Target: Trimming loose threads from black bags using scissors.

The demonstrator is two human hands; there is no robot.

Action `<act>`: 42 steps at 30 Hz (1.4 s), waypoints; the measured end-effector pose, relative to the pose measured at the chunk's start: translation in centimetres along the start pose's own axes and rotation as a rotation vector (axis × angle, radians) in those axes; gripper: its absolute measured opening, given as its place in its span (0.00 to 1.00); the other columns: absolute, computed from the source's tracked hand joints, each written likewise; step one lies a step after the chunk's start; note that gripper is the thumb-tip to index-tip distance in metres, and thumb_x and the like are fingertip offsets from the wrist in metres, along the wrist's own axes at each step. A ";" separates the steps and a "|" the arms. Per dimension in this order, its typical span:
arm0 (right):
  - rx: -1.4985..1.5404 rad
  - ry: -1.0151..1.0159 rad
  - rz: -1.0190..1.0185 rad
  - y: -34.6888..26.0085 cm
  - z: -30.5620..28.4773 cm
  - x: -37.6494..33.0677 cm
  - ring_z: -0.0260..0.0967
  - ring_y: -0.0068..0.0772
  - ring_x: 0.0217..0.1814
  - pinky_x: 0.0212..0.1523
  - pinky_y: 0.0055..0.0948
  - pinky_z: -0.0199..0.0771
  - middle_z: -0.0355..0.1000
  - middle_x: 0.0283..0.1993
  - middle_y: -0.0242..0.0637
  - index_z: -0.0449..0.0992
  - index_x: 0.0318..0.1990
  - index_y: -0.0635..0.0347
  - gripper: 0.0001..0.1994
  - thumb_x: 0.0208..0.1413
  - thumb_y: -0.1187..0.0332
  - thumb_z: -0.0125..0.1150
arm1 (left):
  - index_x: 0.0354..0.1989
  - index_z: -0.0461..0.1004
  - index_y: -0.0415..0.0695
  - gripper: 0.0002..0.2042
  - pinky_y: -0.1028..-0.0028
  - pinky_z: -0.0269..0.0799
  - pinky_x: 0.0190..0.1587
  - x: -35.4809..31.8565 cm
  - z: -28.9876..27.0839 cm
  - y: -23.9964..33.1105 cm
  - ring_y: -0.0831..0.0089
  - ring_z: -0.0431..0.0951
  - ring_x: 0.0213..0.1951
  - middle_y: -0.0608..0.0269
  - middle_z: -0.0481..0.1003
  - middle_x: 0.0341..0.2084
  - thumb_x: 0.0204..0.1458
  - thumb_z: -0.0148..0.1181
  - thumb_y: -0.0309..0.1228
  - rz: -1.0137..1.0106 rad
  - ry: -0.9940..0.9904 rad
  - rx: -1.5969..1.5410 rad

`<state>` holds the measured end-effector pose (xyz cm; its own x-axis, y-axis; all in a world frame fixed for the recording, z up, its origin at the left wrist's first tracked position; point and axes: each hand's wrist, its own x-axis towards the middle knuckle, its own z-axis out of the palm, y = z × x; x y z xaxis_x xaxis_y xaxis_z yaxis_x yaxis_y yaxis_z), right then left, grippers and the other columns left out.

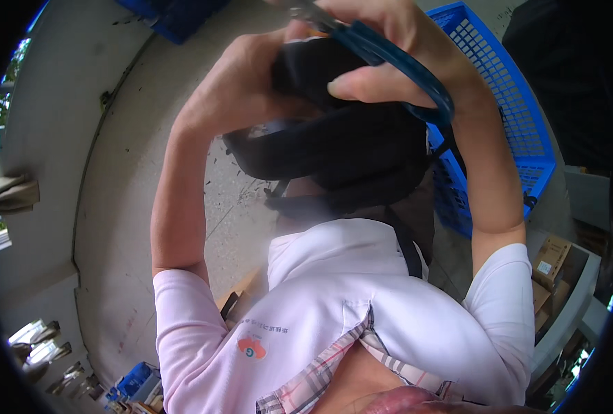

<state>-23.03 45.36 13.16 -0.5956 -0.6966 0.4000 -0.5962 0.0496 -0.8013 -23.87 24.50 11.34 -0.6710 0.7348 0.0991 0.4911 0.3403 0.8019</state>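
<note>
A black fabric bag with straps, perhaps a backpack (368, 148), hangs or rests over my lap. My left hand (248, 79) grips a dark upper part of it, the fingers curled behind the cloth and partly hidden. Across from it, my right hand (396, 52) has scissors (406, 65) with dark teal handles, one handle loop lying over the back of the hand near the wrist. The right thumb presses on the same black cloth. The metal blades point up and left, cut off by the top edge, so whether they touch anything cannot be seen.
A blue plastic basket (537, 148) with latticed sides stands on the floor to my right. Behind it are cardboard boxes (551, 261) on a pale grey stand. Another blue container (175, 14) is at the far left. Dark scraps lie on the floor (123, 183).
</note>
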 end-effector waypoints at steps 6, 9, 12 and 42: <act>0.115 0.591 -0.055 -3.2 -4.7 0.4 0.63 0.19 0.19 0.22 0.19 0.64 0.65 0.22 0.31 0.67 0.41 0.63 0.14 0.47 0.71 0.60 | 0.32 0.74 0.36 0.11 0.79 0.72 0.30 -3.2 -3.8 -3.8 0.80 0.74 0.25 0.66 0.75 0.24 0.38 0.63 0.22 0.090 0.558 -0.428; -0.425 0.668 -0.033 -1.5 -6.9 -5.4 0.67 0.21 0.29 0.38 0.23 0.69 0.67 0.24 0.34 0.70 0.41 0.60 0.18 0.56 0.54 0.46 | 0.38 0.72 0.37 0.12 0.76 0.74 0.34 -5.4 -4.3 -3.9 0.76 0.76 0.28 0.62 0.76 0.29 0.42 0.60 0.22 0.210 0.743 -0.716; -0.071 0.635 0.027 1.3 -2.4 -6.9 0.71 0.25 0.31 0.34 0.23 0.72 0.69 0.27 0.32 0.66 0.46 0.59 0.24 0.49 0.49 0.54 | 0.43 0.69 0.37 0.14 0.73 0.75 0.38 -7.8 -3.3 -6.3 0.71 0.76 0.32 0.58 0.75 0.34 0.46 0.57 0.23 0.172 0.893 -0.967; -0.001 0.724 0.337 0.6 5.0 -10.3 0.66 0.20 0.29 0.31 0.18 0.69 0.68 0.29 0.33 0.67 0.46 0.65 0.26 0.37 0.69 0.70 | 0.48 0.67 0.41 0.21 0.60 0.62 0.53 -9.3 6.5 -11.2 0.63 0.68 0.49 0.59 0.69 0.46 0.46 0.60 0.37 -0.183 1.107 -1.227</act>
<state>-14.53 48.97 6.34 -0.9454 -0.0057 0.3259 -0.3218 0.1759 -0.9303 -19.53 17.68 -2.40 -0.9736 -0.1876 -0.1303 0.0262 -0.6583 0.7523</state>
